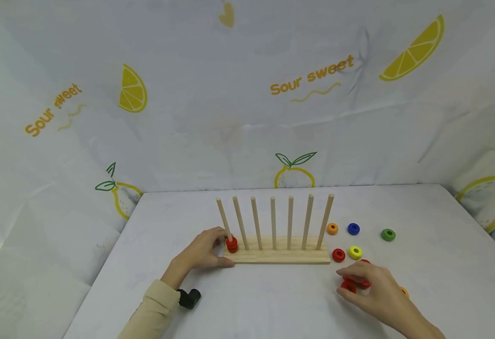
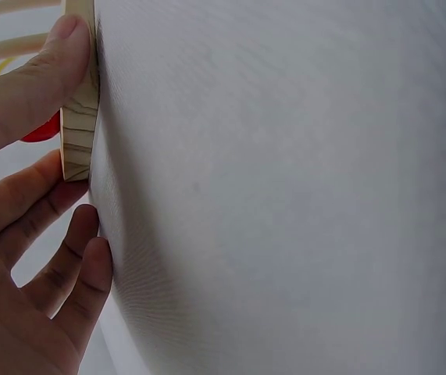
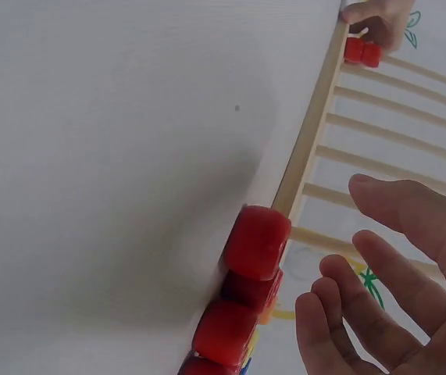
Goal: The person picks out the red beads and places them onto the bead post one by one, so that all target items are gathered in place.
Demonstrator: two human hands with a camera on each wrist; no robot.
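A wooden peg rack (image 1: 272, 256) with a row of upright pegs stands on the table. Two red rings (image 1: 232, 245) are stacked on its leftmost peg. My left hand (image 1: 202, 249) holds the rack's left end, thumb at the front edge and fingers behind, as the left wrist view also shows on the base's end (image 2: 80, 137). My right hand (image 1: 372, 287) hovers beside several loose red rings (image 3: 258, 242), its fingers loosely bent and nothing between them. In the head view it partly covers those rings.
Right of the rack lie an orange ring (image 1: 332, 229), a blue ring (image 1: 353, 229), a green ring (image 1: 388, 235), a yellow ring (image 1: 355, 253) and a red ring (image 1: 338, 255). Another orange ring (image 1: 404, 292) is partly hidden by the right hand. Behind the table hangs a lemon-print cloth (image 1: 213, 141).
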